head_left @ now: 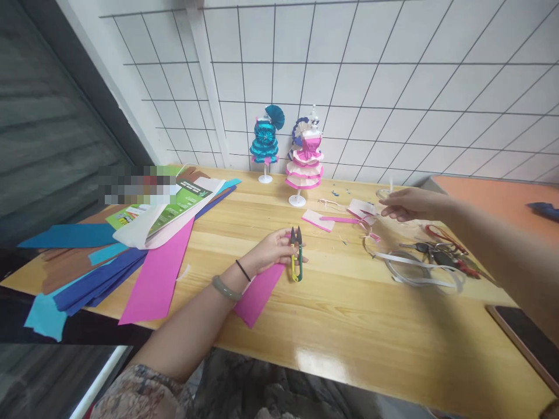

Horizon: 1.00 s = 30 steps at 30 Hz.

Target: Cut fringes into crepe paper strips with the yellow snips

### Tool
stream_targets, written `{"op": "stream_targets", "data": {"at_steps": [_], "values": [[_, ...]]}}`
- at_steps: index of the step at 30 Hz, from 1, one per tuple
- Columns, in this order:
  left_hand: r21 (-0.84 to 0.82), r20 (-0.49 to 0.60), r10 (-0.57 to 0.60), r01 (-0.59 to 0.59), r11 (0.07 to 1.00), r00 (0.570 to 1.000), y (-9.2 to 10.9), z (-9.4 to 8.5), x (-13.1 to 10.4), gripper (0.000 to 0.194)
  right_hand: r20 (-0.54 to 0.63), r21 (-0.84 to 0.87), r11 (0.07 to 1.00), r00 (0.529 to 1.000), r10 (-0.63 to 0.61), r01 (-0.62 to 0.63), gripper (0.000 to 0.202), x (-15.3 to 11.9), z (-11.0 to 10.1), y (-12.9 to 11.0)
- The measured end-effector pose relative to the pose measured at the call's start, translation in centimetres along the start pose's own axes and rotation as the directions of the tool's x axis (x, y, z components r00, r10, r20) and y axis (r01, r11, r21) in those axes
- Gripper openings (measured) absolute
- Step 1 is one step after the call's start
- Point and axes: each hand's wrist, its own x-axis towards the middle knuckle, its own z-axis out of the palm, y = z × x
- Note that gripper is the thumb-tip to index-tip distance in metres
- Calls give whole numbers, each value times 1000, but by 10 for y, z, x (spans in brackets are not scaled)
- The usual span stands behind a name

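Right now the left hand (pixel 273 251) is gripping the snips (pixel 296 254), blades pointing far, over the pink strip (pixel 257 294), while the right hand (pixel 404 205) is lying loosely open near paper scraps (pixel 345 218) farther right.

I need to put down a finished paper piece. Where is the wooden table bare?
The near middle of the table is bare, bordered by the thread snips in the left hand, the white strip loops and the phone. Another bare band lies between the paper sheets and the doll stands. It is crowded around the right hand, with scraps and keys.
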Motion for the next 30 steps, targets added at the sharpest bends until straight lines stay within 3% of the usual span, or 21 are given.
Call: {"op": "stream_targets", "data": {"at_steps": [2,4,9,12,15,19,24,30], "values": [[-22,-15,-2,1,1000,1000,1,-1,1,45,5,-102,994,999,47,-46,19,7,-7,1],[-38,-28,-2,1,999,1000,3,-1,0,44,-66,-212,976,997,41,-54,25,11,-11,-2],[-53,-34,4,-6,999,999,7,-1,-1,35,-233,-442,897,968,-92,-21,31,9,-8,-16],[-61,-45,5,-8,998,999,8,-1,-2,32,-241,-615,788,948,-206,14,33,5,0,-23],[-64,-57,-2,-1,998,998,9,-1,-2,32,-166,-728,684,956,-241,46,38,6,5,-26],[-63,-55,10,-14,998,998,10,-2,-2,33,-68,-783,611,961,-269,116,39,14,5,-27],[-77,-61,30,-35,996,998,8,-6,-1,32,-72,-792,595,948,-310,134,23,21,7,-30],[-70,-52,35,-38,997,998,6,-8,0,33,-57,-787,601,953,-299,141,35,24,13,-31]]}}
